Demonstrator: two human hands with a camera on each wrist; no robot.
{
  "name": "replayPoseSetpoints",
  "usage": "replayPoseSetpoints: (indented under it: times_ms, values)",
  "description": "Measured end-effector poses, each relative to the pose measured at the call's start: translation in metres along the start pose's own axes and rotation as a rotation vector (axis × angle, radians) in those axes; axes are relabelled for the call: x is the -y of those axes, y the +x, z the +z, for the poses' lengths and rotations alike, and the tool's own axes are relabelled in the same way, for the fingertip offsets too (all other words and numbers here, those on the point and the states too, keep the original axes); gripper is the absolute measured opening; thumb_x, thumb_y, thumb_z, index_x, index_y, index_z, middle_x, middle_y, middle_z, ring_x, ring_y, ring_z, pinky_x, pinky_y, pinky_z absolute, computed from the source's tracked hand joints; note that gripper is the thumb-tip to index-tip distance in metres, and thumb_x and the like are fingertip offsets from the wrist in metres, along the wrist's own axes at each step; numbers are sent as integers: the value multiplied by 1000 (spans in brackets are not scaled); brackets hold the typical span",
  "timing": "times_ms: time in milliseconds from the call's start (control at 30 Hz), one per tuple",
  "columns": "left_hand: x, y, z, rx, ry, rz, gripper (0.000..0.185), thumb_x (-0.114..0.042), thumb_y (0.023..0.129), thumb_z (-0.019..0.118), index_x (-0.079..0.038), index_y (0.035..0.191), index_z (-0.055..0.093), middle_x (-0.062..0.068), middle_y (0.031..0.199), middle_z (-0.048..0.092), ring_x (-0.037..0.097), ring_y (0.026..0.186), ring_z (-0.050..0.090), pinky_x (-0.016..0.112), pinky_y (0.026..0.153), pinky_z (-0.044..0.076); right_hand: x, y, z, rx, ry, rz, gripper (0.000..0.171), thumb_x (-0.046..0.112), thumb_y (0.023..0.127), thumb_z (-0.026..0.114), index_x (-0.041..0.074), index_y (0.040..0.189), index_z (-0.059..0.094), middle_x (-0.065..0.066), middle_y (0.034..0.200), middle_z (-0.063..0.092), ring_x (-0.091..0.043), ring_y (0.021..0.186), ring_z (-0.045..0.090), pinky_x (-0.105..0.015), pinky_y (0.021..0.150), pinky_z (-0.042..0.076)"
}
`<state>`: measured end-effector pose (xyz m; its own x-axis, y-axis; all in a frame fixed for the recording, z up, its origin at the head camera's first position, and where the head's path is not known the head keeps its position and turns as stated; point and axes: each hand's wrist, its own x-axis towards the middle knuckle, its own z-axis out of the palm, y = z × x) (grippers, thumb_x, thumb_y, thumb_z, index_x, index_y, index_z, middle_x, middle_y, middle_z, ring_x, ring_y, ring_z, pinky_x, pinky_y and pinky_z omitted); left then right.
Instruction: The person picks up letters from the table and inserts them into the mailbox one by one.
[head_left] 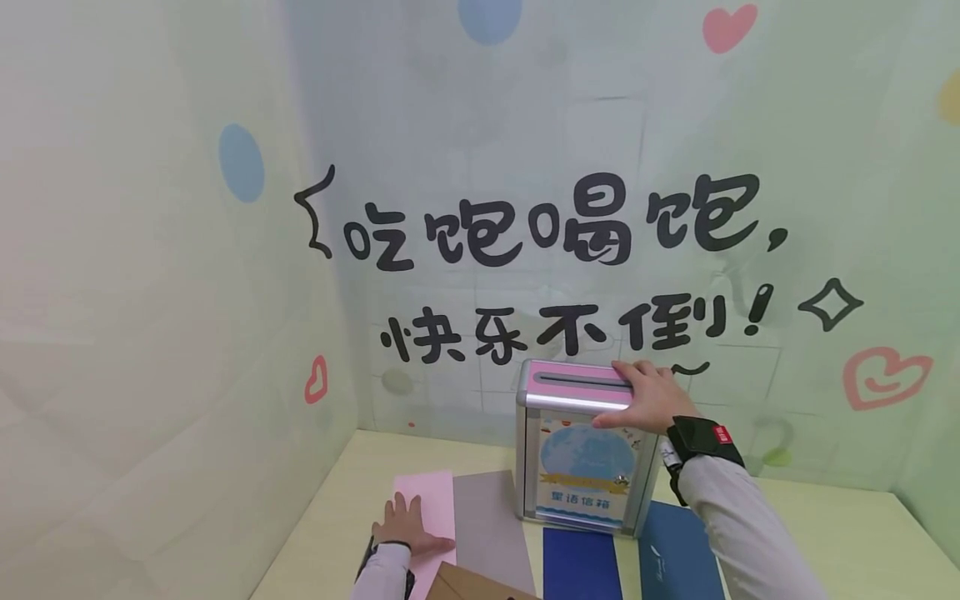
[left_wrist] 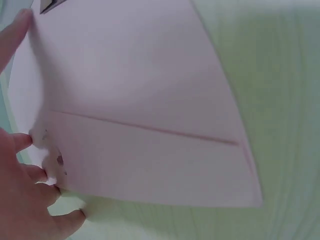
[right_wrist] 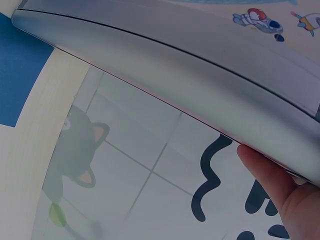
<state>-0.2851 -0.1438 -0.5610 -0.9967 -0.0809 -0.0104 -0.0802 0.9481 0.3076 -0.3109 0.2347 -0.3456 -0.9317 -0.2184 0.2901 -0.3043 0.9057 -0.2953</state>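
Observation:
On the left of the table, my left hand (head_left: 402,523) rests with spread fingers on a pink envelope (head_left: 438,492). In the left wrist view this envelope (left_wrist: 140,85) lies flat with a flap crease across it, thumb on one side and fingertips at its edge. My right hand (head_left: 648,398) grips the top right end of a mailbox (head_left: 581,467), thumb over the front edge and fingers across the top. The box has a silver frame, a pink top with a slot and a blue picture in front. The right wrist view shows its metal side (right_wrist: 150,65) close up.
A grey envelope (head_left: 491,517), a navy envelope (head_left: 581,567) and a dark blue envelope (head_left: 675,546) lie around the box. A brown kraft envelope (head_left: 476,583) is at the front edge. Behind stands a wall (head_left: 465,408) with printed lettering.

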Motion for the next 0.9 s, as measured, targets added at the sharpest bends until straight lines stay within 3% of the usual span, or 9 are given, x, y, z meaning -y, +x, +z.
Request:
replayPoseSetpoints:
  times_ms: [367,633,900]
  values:
    - [-14,-2,1,8,-13,-100,94,-49,50,82,0,122,47,41,127,30,51,120,29,65,87,33,-2,-1,1,-12,13,-12,101,62,58,71,4,134,41,-23,125,45,-41,102,41,-51,74,42]
    - [-26,-4,-10,-17,-10,-180,94,-46,41,87,4,113,49,35,108,44,46,104,42,59,78,42,1,-2,-2,-10,5,-14,100,61,58,71,3,134,41,-24,126,44,-42,103,41,-52,75,42]
    - [-21,-2,-9,-42,6,-199,98,-51,38,86,5,110,49,30,98,46,42,94,44,57,73,43,2,-1,-1,-8,2,-20,101,62,58,70,3,134,40,-25,126,44,-42,104,41,-53,76,42]
